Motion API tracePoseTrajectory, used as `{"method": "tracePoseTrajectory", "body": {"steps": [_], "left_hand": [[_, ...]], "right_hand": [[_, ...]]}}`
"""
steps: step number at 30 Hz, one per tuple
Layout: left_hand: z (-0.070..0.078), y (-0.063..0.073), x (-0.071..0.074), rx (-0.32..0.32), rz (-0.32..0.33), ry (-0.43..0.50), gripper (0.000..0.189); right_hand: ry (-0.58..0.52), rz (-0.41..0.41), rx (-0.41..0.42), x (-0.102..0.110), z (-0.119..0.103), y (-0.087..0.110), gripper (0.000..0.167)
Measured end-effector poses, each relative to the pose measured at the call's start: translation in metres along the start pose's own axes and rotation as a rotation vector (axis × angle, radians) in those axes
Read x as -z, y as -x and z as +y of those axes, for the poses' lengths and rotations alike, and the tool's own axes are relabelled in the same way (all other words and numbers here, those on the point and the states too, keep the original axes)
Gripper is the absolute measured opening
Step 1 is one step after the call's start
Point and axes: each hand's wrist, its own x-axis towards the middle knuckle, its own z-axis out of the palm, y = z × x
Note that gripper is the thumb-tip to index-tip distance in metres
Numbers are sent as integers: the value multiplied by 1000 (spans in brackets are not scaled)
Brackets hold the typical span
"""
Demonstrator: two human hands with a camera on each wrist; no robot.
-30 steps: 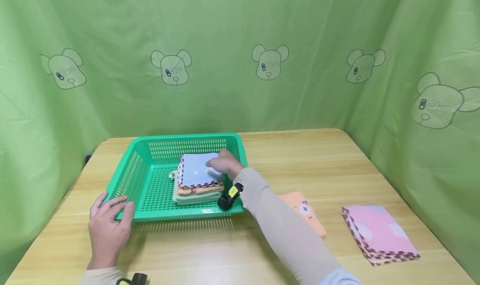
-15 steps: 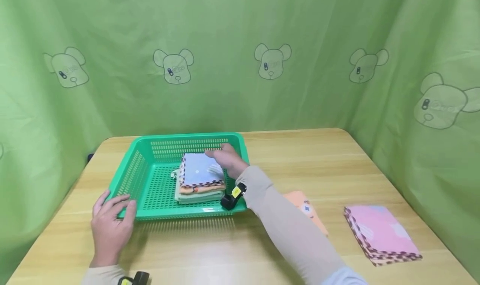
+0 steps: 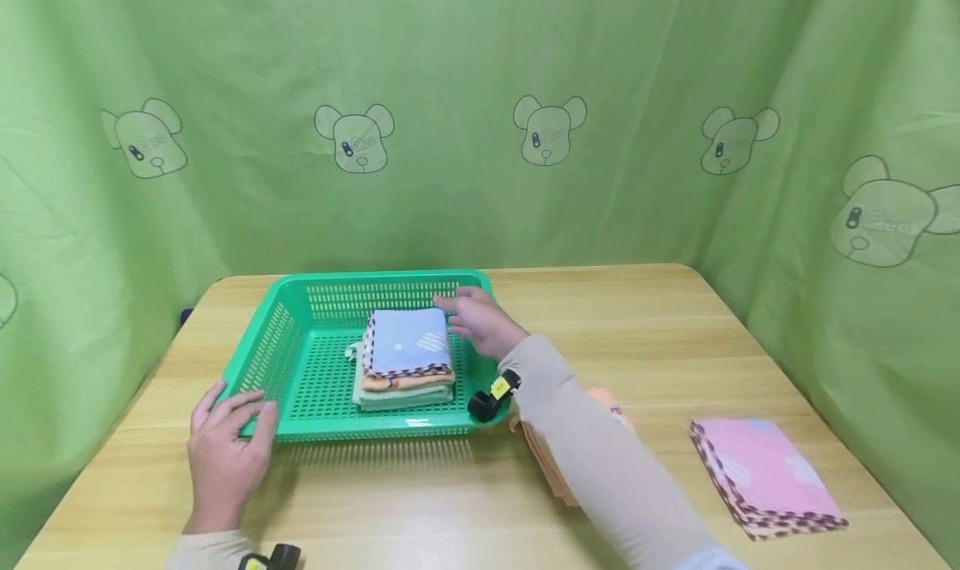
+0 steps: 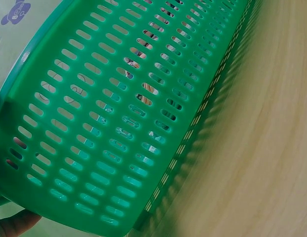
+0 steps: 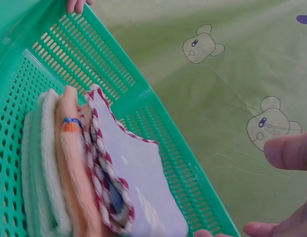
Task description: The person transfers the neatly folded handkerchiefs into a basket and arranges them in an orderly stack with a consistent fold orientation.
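A green plastic basket (image 3: 341, 428) holds a stack of folded small towels. On top lies a light blue towel (image 3: 405, 341) with a checked edge, over an orange towel (image 3: 397, 382) and a pale green towel (image 3: 401, 400). My left hand (image 3: 228, 457) grips the basket's near left corner, fingers over the rim. Above the basket's right side, my right hand (image 3: 483, 322) is just right of the stack, apart from it. Its thumb (image 5: 286, 150) and fingers are spread with nothing between them in the right wrist view.
On the wooden table (image 3: 390, 503), a folded orange towel (image 3: 543, 462) lies partly hidden under my right forearm. Farther right is a folded pink towel (image 3: 772, 470) with a checked edge. A green curtain (image 3: 450, 203) surrounds the table's back and sides.
My right hand has let go of the blue towel and moved right, off the stack. The left hand has stayed at the basket's corner. The view has shifted slightly.
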Motion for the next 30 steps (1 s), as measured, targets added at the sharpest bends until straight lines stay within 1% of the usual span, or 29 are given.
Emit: {"method": "tracePoseTrajectory", "body": {"steps": [7, 14, 21, 30], "left_hand": [[-2, 2, 0, -1, 4, -8, 17], [-1, 0, 1, -2, 3, -7, 17], [0, -1, 1, -4, 3, -8, 17], [-1, -1, -1, 1, 2, -5, 17]], "right_hand": [[-61, -19, 46, 14, -7, 9, 66], [-88, -6, 109, 32, -15, 24, 63], [-112, -5, 143, 54, -16, 33, 61], [-73, 28, 162, 87, -11, 38, 62]]}}
